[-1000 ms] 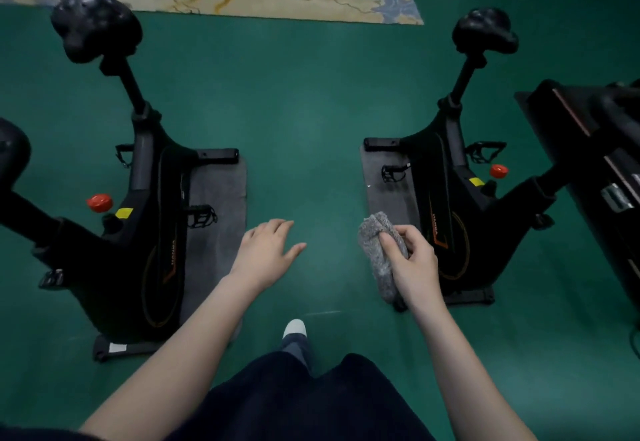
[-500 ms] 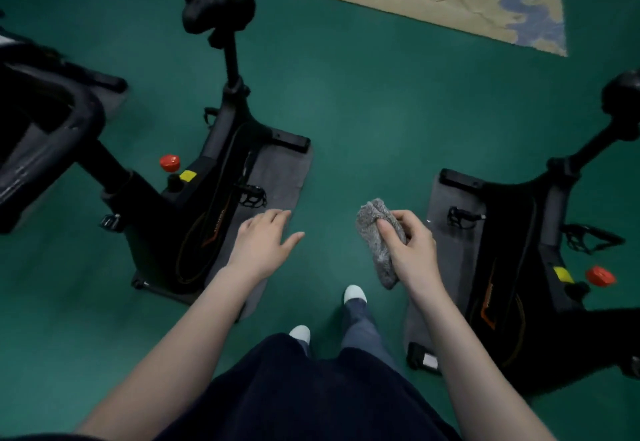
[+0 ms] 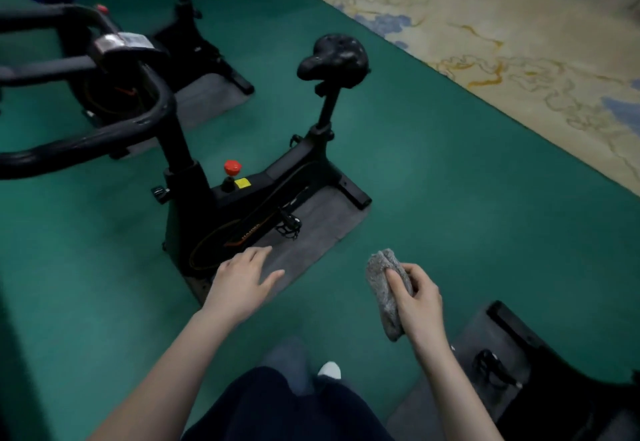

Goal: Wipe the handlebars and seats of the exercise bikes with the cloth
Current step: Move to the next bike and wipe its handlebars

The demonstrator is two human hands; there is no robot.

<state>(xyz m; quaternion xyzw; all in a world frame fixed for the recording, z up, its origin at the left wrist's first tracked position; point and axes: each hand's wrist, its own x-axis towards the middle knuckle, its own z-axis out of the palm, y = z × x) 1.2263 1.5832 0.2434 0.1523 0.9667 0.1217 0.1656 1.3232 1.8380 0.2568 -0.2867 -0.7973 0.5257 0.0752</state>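
Panning left, the view is bringing a seat point(image 3: 334, 56) and handlebars point(image 3: 86, 140) closer, while the right hand point(image 3: 420, 302), lower right of centre, is pinching the soft, light-looking cloth point(image 3: 386, 284) mid-fold and the left hand point(image 3: 239, 277) is hovering, fingers point(image 3: 258, 255) relaxed, empty.

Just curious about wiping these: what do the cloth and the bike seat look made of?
Cloth: grey, fuzzy, speckled fabric, likely microfibre or terry, folded limp in the right hand. Seat: black, smooth with dull sheen, probably padded vinyl or rubber.

Grey cloth point(image 3: 388, 288), black seat point(image 3: 334, 56)
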